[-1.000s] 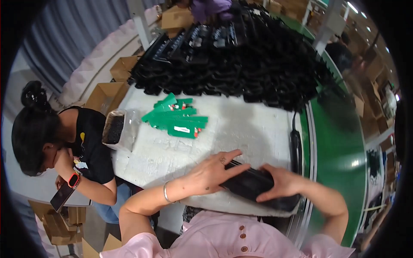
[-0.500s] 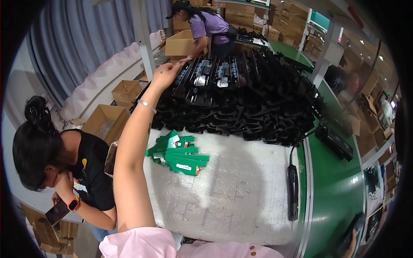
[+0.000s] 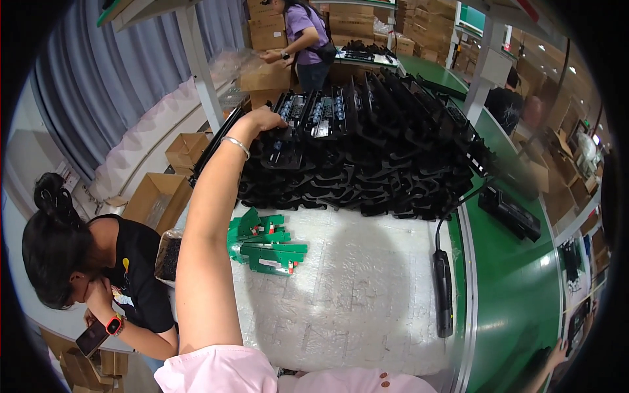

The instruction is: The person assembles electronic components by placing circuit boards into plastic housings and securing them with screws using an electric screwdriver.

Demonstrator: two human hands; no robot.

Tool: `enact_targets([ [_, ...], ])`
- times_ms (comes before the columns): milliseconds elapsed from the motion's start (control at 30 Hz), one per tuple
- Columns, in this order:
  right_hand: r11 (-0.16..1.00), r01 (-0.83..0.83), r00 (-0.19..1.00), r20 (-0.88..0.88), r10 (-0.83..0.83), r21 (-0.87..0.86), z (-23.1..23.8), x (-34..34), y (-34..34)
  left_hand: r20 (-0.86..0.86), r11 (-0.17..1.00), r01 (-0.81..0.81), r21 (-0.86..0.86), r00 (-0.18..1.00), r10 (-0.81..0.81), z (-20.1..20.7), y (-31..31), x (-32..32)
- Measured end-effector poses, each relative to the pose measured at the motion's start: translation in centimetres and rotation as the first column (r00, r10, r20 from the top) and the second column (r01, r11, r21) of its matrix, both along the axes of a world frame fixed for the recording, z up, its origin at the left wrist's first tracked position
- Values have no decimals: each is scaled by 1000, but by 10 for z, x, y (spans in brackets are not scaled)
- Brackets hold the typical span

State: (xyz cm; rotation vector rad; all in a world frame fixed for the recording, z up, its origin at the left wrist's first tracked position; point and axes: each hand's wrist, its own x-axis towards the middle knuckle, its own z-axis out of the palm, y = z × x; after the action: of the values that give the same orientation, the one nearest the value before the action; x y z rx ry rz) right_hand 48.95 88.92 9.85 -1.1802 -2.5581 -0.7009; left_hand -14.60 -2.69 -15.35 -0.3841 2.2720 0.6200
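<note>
My left arm, in a pink sleeve with a bracelet at the wrist, reaches across a white, film-covered surface. My left hand is at the left end of a tall stack of black plastic frames, its fingers curled over the edge of one frame. Left of that hand slants a long black strip. My right hand is small at the lower right rim, beside a dark part over a green belt; its grip is unclear. Green circuit boards lie before the stack.
A black corded tool lies along the table's right edge. On the green belt rests a black part. A person with a phone sits close at left; another, in purple, stands behind the stack by cardboard boxes.
My left hand has come slightly nearer and right, onto a frame. My right hand has moved up and right along the belt. The person in purple has straightened and handles clear plastic.
</note>
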Motion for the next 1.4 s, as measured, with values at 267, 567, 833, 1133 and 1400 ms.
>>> enact_targets([
  [267,832,-320,940,-258,221,-454,-84,-170,-142,-190,962,-247,112,945,265,-13,-19,-6],
  [567,595,-416,901,-401,167,-688,-88,-235,-204,-202,750,-353,560,819,537,43,-65,10],
  [833,180,-627,771,-571,281,-758,-61,-348,-440,-75,430,162,888,974,-213,119,34,133],
  [1133,-480,-564,29,-597,801,-672,-110,-494,-616,-337,452,632,630,747,-574,106,54,98],
  [1400,-523,-608,-30,-641,767,-597,-131,-527,-627,-737,805,552,219,634,-235,162,12,125],
])
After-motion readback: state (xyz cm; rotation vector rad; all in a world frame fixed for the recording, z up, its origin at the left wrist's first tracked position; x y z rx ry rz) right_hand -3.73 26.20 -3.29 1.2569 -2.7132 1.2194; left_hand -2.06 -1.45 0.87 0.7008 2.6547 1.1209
